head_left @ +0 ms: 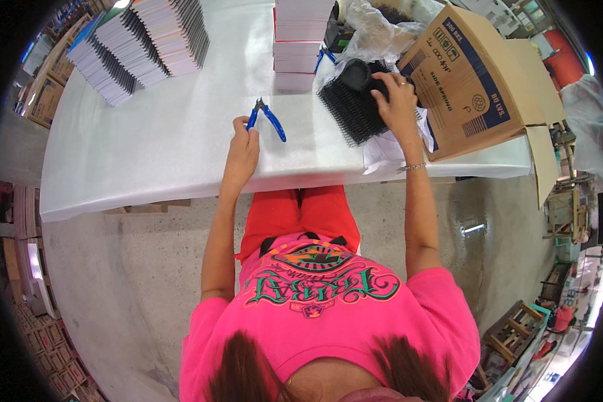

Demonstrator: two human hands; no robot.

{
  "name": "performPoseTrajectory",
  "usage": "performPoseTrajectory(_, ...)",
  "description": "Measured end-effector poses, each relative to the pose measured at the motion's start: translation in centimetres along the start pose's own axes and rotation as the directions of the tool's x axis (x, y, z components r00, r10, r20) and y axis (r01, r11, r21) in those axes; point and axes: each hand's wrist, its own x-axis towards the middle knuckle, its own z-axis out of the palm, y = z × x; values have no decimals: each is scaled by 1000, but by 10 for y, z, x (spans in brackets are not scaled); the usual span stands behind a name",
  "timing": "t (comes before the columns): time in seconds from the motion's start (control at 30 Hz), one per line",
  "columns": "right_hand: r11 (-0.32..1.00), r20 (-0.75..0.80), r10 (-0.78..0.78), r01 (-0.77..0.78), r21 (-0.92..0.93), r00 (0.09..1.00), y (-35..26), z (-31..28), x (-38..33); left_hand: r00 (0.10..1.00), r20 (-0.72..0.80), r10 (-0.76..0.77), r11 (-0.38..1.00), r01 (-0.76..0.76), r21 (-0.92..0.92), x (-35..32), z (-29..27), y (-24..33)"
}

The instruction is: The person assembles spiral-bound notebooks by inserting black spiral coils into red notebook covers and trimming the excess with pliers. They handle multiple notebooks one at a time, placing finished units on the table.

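Note:
My left hand point(242, 139) grips one blue handle of a pair of small cutting pliers point(268, 117) lying on the white table point(154, 147). My right hand point(396, 100) rests on a pile of black spiral binding coils point(352, 107) at the table's right side, fingers spread over them. The coils lie against an open cardboard box point(472, 77).
Stacks of spiral-bound notebooks point(141, 43) stand at the far left, and a tall stack of white books point(300, 40) at the far middle. Crumpled clear plastic point(375, 33) lies behind the coils. Cardboard boxes point(43, 94) stand on the floor to the left, wooden furniture point(516, 328) to the right.

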Motion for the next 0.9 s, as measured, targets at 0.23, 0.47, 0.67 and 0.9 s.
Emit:
performPoseTrajectory(0.23,999,23,40,-39,-19,999,-36,23,7,989,-8,145,978,-142,153,20,48,-5)
performPoseTrajectory(0.47,959,-24,40,-31,283,999,-9,29,20,912,-93,401,912,-386,139,33,82,-6)
performPoseTrajectory(0.67,821,-128,70,16,571,989,-70,0,8,967,-4,254,955,-250,157,24,65,-24)
performPoseTrajectory(0.9,847,55,-251,192,497,966,-130,28,-20,989,8,145,838,-118,-533,36,81,-40)
